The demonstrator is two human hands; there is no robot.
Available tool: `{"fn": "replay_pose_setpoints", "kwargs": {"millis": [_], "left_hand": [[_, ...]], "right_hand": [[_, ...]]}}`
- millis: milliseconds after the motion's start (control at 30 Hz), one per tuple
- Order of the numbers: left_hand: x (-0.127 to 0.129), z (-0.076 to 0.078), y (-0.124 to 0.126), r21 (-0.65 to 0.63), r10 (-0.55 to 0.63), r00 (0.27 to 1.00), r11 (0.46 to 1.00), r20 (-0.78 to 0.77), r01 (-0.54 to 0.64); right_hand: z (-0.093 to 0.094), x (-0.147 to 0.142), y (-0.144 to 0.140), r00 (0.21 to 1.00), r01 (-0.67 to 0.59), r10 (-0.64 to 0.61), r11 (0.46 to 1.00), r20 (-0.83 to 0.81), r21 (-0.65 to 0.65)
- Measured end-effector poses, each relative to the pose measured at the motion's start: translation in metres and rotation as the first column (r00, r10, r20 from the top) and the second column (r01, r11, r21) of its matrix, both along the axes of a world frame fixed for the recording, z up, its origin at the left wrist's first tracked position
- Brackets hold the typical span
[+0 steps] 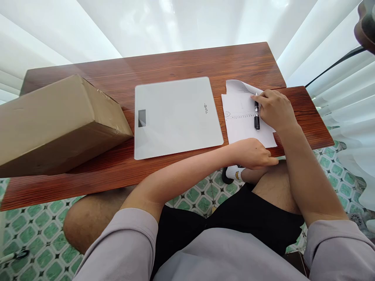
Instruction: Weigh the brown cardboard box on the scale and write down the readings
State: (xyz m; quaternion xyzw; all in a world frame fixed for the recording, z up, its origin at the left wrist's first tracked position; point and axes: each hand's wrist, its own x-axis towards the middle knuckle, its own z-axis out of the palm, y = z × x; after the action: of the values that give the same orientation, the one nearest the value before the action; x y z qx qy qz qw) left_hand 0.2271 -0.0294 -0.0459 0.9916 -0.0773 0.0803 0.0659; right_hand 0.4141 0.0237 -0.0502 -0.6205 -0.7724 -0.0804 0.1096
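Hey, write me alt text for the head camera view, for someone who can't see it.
A person's right hand reaches over papers, its fingertips at a black pen lying on them, while the left hand is by their near edge. On the wooden table, a white scale sits between the papers and a cardboard box.

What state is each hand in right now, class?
Left hand: partly curled, nothing visibly held.
Right hand: at the pen on the paper; whether it grips can't be told.
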Motion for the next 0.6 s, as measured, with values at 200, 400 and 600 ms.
{"fn": "replay_pose_setpoints", "kwargs": {"millis": [200,400,600], "left_hand": [[0.0,-0.002,0.0,0.023,-0.008,1.0,1.0,0.021,0.008],[0.001,-0.002,-0.003,0.153,-0.056,0.998,0.987,0.037,0.05],[0.004,0.0,-0.008,0.277,-0.179,0.978,0.95,0.11,0.143]], "right_hand": [[0.005,-0.007,-0.007,0.999,0.029,-0.029,0.999,0.025,0.016],[0.021,-0.008,-0.008,0.958,0.172,-0.131,0.975,-0.255,0.144],[0.025,-0.023,-0.001,0.928,0.199,-0.115,0.957,-0.355,0.212]]}}
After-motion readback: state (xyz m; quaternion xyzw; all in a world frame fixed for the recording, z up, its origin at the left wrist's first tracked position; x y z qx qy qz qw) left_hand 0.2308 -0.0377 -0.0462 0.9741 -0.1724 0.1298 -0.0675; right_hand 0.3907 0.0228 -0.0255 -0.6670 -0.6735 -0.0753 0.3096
